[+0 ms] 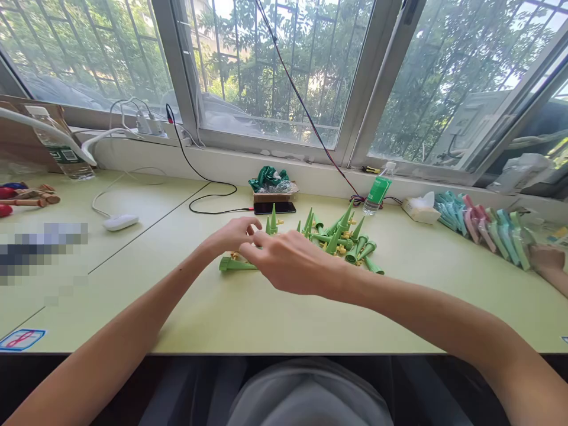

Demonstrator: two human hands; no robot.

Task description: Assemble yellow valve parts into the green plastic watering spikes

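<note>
Left hand (231,238) and right hand (290,260) are basically together, fingers curled, can't tell if they're gripping anything. One green cone (239,265) lies sideways on the bench (213,319) just nearside; the green pile (332,244)'s rightward, closer to the right hand.

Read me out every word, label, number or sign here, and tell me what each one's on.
Nothing reads with certainty.
Left sticker on the table: red looped mark, possibly "8"; can't be sure.
Right sticker on the table: cut off, unreadable.
Green label on the right bottle: too small to read.
Label on the left bottle: too small to read.
</note>
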